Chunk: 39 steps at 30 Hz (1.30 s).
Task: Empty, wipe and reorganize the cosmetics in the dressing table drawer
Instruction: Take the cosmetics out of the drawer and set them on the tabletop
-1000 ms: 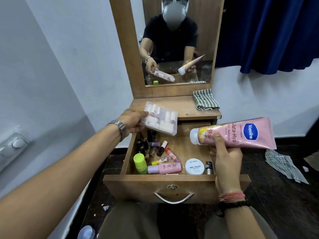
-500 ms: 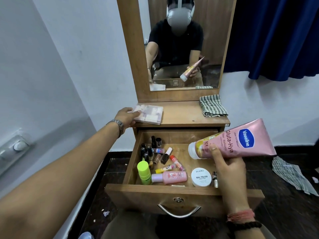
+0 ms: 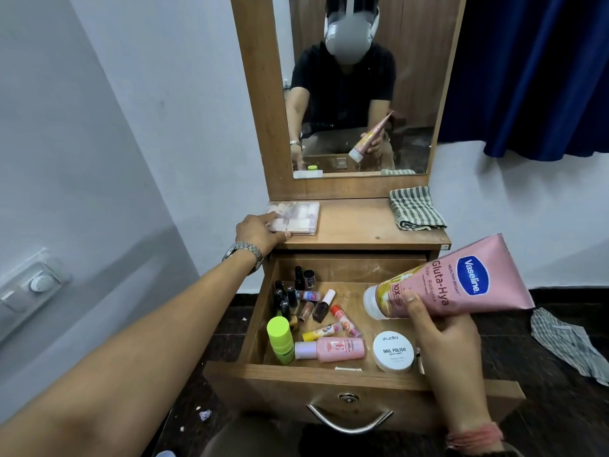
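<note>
My left hand (image 3: 260, 233) has carried the clear cosmetics case (image 3: 294, 217) from above the drawer (image 3: 329, 379) onto the tabletop (image 3: 359, 227), now lying flat.

The right hand (image 3: 443, 344) covers the drawer's (image 3: 329, 377) right front corner; only a sliver of some item (image 3: 419, 354) shows beside the white jar (image 3: 393, 351). The left hand (image 3: 260, 232) hides the near-left corner of the clear case (image 3: 296, 217), whose contents are blurred. Labels on the small dark bottles (image 3: 286, 298) are too small to read. A cloth (image 3: 566, 344) on the floor runs off the right edge.
</note>
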Motion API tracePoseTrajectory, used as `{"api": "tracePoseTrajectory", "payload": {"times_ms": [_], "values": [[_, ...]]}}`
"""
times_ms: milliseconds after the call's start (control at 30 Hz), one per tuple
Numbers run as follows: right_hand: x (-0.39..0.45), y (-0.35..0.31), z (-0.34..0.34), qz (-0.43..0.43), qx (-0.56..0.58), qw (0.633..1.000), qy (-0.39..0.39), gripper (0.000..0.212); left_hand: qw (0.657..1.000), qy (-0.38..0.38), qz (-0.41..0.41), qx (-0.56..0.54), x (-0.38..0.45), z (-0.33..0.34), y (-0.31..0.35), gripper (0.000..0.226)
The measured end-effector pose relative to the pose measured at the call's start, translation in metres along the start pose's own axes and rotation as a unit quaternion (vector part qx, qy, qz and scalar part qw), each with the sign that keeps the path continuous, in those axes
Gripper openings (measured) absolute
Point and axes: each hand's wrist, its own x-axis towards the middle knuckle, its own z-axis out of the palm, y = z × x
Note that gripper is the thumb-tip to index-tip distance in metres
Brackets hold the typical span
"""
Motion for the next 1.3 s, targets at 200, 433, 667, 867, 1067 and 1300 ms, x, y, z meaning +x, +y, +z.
{"api": "tracePoseTrajectory", "payload": {"times_ms": [200, 433, 667, 867, 1067, 1300], "values": [[0.0, 0.003, 0.0, 0.006, -0.021, 1.0, -0.003, 0.038, 1.0, 0.008, -0.001, -0.002, 0.01, 0.003, 0.002, 0.055], [-0.001, 0.002, 0.002, 0.006, -0.044, 0.999, -0.005, 0.041, 1.0, 0.012, -0.002, 0.003, 0.022, 0.004, 0.003, 0.049], [-0.002, 0.005, 0.002, -0.016, -0.085, 0.996, -0.016, 0.044, 1.0, 0.002, 0.0, 0.024, 0.032, 0.005, 0.001, 0.049], [-0.002, 0.003, 0.003, -0.031, -0.082, 0.996, -0.023, 0.053, 0.999, -0.004, 0.007, 0.036, 0.042, 0.009, 0.0, 0.05], [-0.001, 0.005, 0.002, -0.045, -0.108, 0.992, -0.036, 0.036, 0.992, -0.025, 0.0, 0.122, 0.038, 0.0, 0.006, 0.07], [-0.004, 0.002, 0.002, -0.076, -0.122, 0.988, -0.053, 0.03, 0.925, -0.224, 0.305, -0.036, -0.067, -0.006, 0.058, 0.051]]}}
